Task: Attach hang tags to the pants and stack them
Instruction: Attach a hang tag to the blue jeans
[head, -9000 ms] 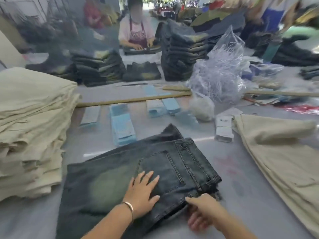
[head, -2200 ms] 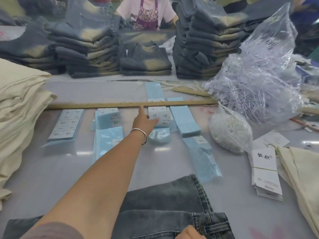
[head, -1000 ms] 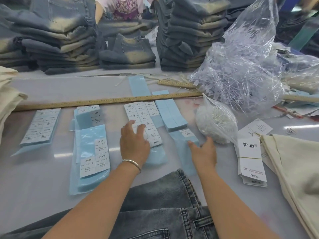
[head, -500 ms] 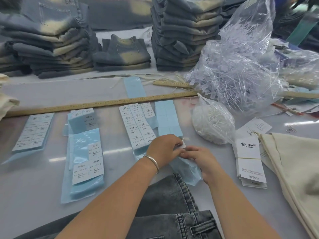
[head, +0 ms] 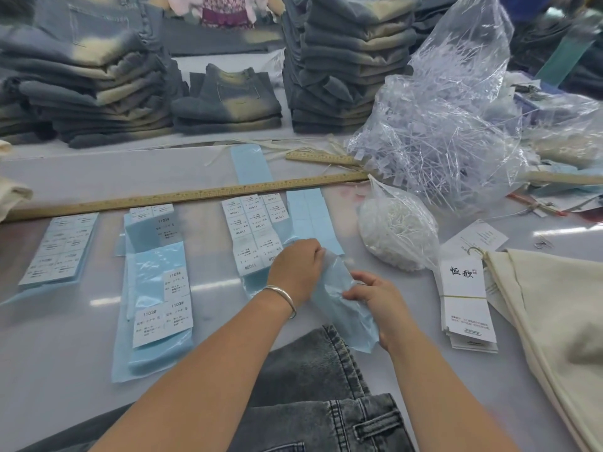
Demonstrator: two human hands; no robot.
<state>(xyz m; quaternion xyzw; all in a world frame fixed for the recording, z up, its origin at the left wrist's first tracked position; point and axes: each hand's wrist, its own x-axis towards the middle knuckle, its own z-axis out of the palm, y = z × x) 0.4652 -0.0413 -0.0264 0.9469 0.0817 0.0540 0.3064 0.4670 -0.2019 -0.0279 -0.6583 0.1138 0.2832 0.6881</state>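
Note:
Folded dark grey jeans [head: 326,402] lie at the near edge of the table. Just beyond them my left hand [head: 298,270] and my right hand [head: 378,296] both pinch a pale blue sticker backing sheet [head: 346,308], lifted a little off the table. My left fingers are curled at its far end; whatever they hold there is hidden. Sheets of white size stickers [head: 253,230] lie on blue backing to the left. A banded stack of white hang tags [head: 466,305] sits to the right.
A long wooden ruler [head: 182,197] crosses the table. A small bag of white strings [head: 396,234] and a big clear bag of plastic scraps [head: 440,125] stand right. Cream pants [head: 554,321] lie at right; stacks of washed jeans [head: 346,60] line the far side.
My hands came together at the small blue sheet right of the sticker sheets. Now they have lifted it, and my right hand has slid toward its near end.

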